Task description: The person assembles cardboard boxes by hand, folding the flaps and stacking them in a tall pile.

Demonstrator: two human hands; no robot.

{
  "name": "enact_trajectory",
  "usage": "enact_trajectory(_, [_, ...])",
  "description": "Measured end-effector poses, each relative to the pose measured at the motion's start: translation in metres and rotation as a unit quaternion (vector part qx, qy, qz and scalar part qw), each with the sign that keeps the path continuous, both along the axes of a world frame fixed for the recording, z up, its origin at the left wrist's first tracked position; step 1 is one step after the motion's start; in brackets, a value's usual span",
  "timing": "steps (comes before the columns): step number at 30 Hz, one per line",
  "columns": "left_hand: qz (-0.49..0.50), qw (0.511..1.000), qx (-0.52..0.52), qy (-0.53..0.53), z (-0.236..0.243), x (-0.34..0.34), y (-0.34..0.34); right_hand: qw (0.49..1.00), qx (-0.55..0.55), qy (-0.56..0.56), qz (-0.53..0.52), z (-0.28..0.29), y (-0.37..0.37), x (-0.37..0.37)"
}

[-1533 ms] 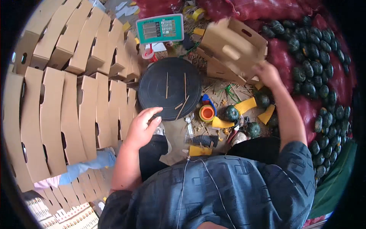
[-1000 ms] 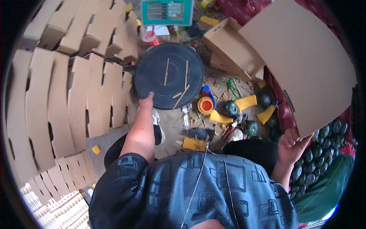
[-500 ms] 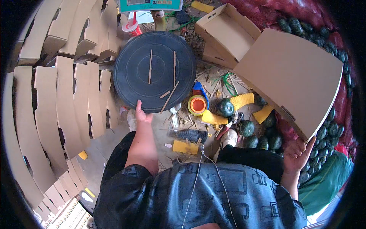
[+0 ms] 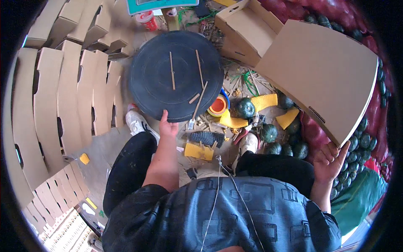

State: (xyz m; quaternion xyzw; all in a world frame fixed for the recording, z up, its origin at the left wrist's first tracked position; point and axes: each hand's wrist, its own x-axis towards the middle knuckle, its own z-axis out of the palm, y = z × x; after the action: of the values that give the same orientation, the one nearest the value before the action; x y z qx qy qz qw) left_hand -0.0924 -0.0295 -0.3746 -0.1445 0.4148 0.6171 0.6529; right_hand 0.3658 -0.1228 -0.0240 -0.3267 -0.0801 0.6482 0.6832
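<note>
My left hand (image 4: 168,126) grips the near rim of a black round platform (image 4: 151,84), thumb on top and the other fingers mostly hidden beneath. Several thin brown strips (image 4: 172,71) lie on the platform. At the right, my right hand (image 4: 328,163) holds the near corner of a large cardboard box (image 4: 321,80), its fingers curled at the corner. The box is tilted, with a broad plain face toward me and a handle slot along its near edge.
Stacked cardboard boxes (image 4: 46,96) line the left. An open cardboard tray (image 4: 252,27) stands behind. Dark green squashes (image 4: 268,133), yellow foam netting (image 4: 265,101), a tape roll (image 4: 217,106) and scraps litter the floor. Red mesh sacks (image 4: 310,10) lie at the right. A teal-framed panel (image 4: 161,5) stands beyond the platform.
The view has shifted and turned slightly, showing more of my left leg and shoe. The strips lie at a slightly different angle. Both hands keep their holds.
</note>
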Motion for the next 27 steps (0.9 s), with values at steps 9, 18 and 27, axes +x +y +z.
enact_trajectory(9, [0.018, 0.92, -0.209, 0.333, 0.043, -0.019, -0.014, 0.996, -0.027, -0.09, 0.009, -0.007, -0.009, -0.002])
enact_trajectory(18, [-0.32, 0.316, 0.044, 0.892, 0.081, 0.04, 0.092, 0.9, -0.219, -0.175, -0.333, 0.023, 0.01, -0.069])
enact_trajectory(27, [-0.466, 0.31, 0.307, 0.77, 0.106, 0.117, 0.011, 0.995, 0.068, -0.039, 0.066, -0.015, -0.018, 0.003])
